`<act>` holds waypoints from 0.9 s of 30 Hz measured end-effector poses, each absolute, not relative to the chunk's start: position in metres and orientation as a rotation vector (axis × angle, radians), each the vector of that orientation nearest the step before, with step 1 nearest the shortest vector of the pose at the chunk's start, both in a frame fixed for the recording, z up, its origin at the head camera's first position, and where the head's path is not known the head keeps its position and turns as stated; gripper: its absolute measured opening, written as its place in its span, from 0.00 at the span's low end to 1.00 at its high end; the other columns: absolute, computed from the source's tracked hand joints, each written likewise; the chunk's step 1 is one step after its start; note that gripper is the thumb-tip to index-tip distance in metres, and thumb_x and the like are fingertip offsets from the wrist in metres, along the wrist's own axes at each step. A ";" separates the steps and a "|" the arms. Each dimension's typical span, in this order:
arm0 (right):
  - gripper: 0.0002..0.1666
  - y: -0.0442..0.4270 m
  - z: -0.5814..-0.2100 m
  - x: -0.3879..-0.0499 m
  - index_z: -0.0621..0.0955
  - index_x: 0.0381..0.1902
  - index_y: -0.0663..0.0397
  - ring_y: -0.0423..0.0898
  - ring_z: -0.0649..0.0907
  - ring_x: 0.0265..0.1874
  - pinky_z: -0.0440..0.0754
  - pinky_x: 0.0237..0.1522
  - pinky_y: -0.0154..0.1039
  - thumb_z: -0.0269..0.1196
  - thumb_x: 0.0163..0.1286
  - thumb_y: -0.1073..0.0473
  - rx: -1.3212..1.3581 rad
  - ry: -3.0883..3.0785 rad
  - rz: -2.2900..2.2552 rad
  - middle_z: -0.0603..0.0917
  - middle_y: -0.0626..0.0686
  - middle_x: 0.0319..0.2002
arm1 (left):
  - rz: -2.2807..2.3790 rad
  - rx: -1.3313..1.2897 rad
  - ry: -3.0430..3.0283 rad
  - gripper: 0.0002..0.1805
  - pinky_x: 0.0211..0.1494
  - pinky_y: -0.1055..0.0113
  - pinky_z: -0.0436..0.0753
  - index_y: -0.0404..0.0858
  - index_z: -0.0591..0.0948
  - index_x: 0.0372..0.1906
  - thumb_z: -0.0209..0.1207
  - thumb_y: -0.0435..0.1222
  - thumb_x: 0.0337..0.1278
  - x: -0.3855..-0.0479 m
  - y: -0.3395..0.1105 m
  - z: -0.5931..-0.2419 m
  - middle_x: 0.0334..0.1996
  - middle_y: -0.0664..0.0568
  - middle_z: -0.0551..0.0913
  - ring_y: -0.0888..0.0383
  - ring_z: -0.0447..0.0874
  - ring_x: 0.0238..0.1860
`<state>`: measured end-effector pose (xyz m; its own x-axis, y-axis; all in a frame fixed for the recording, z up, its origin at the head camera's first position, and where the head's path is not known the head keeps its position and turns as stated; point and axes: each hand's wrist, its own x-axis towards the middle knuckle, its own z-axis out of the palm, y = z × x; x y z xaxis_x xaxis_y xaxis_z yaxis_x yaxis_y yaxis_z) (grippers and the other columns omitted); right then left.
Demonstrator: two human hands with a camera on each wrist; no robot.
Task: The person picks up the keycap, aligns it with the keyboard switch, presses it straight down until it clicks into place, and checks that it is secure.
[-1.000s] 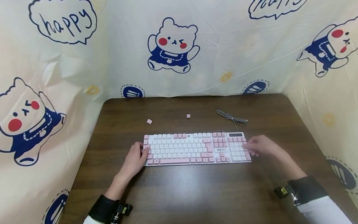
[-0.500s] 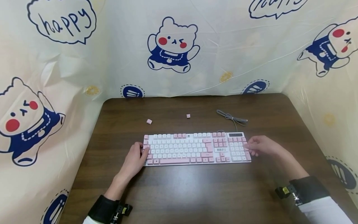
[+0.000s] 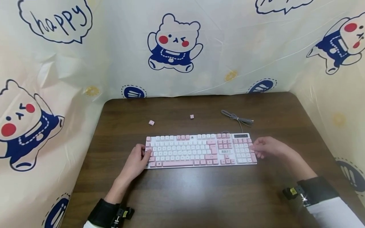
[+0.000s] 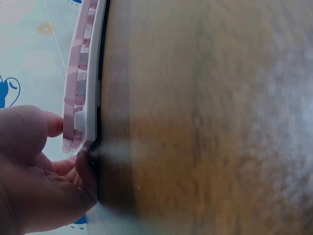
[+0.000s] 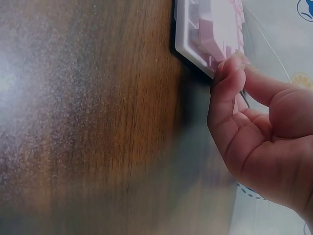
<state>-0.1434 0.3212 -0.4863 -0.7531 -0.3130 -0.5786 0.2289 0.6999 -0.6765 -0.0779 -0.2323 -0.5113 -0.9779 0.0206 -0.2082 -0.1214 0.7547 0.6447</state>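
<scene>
A white and pink keyboard [image 3: 182, 152] lies across the middle of the brown table. My left hand [image 3: 136, 160] grips its left end, the thumb on the edge keys and the fingers curled at the side; in the left wrist view the keyboard's end [image 4: 80, 98] sits between thumb and fingers. At the opposite end my right hand [image 3: 266, 147] holds the edge by the number pad with thumb and curled fingers. The right wrist view has those fingertips together at the corner of the keyboard [image 5: 205, 39]; the exact contact there is partly hidden.
Behind the keyboard lie two loose pink keycaps, one keycap [image 3: 151, 123] at left and another keycap [image 3: 192, 117] nearer the middle. A bundled grey cable [image 3: 238, 118] runs from the keyboard's back. A printed curtain [image 3: 222, 47] closes off the table's back and sides.
The head view has shifted slightly, so the table scene appears a little higher. Both hands stay at the keyboard's ends; keyboard, keycaps and cable keep their places.
</scene>
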 end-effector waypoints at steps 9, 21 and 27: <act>0.24 0.324 -0.485 -0.146 0.77 0.52 0.69 0.49 0.84 0.32 0.84 0.35 0.39 0.64 0.77 0.51 -0.053 2.134 -1.037 0.83 0.53 0.33 | 1.026 -0.068 2.737 0.21 0.39 0.59 0.72 0.28 0.69 0.58 0.53 0.43 0.80 -0.078 -0.230 -0.511 0.40 0.42 0.72 0.50 0.72 0.39; 0.22 0.321 -0.484 -0.147 0.78 0.48 0.68 0.47 0.84 0.28 0.85 0.32 0.39 0.65 0.77 0.50 -0.049 2.160 -0.988 0.83 0.53 0.29 | 0.989 -0.053 2.748 0.22 0.39 0.58 0.72 0.27 0.68 0.59 0.51 0.43 0.81 -0.077 -0.230 -0.508 0.42 0.40 0.71 0.49 0.73 0.40; 0.21 0.323 -0.495 -0.138 0.77 0.49 0.68 0.48 0.83 0.27 0.85 0.31 0.39 0.62 0.79 0.51 -0.082 2.203 -1.030 0.82 0.52 0.29 | 0.999 -0.046 2.731 0.21 0.38 0.59 0.72 0.27 0.68 0.58 0.52 0.42 0.80 -0.079 -0.230 -0.508 0.41 0.41 0.71 0.50 0.72 0.39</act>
